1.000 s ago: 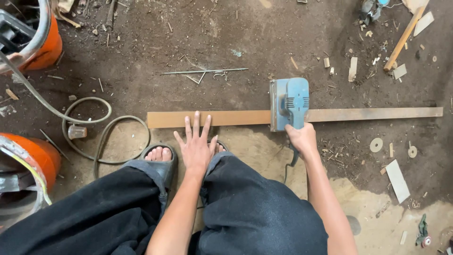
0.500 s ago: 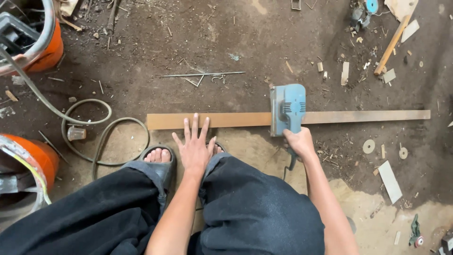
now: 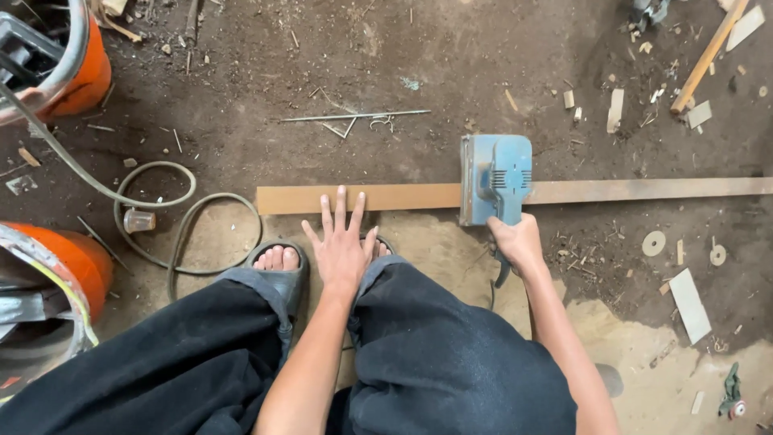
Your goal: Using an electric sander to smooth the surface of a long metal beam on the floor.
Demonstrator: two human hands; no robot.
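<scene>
Head view: a long wooden strip (image 3: 386, 197) lies across the middle of the frame on the dirt floor (image 3: 338, 56). The left hand (image 3: 342, 242), fingers spread flat, presses its near edge at centre. The right hand (image 3: 515, 240) is closed around the handle of a blue power sander (image 3: 495, 177) sitting on the strip, right of centre; its cord is mostly hidden. A hose (image 3: 153, 201) loops at left.

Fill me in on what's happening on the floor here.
A person squats on a dirt floor over a long wooden strip lying flat. The left hand presses down with spread fingers, fingertips on the strip's near edge. The right hand grips the handle of a blue power sander sitting on the strip. A grey hose loops to the left, near orange containers. Wood scraps litter the right side.
</scene>
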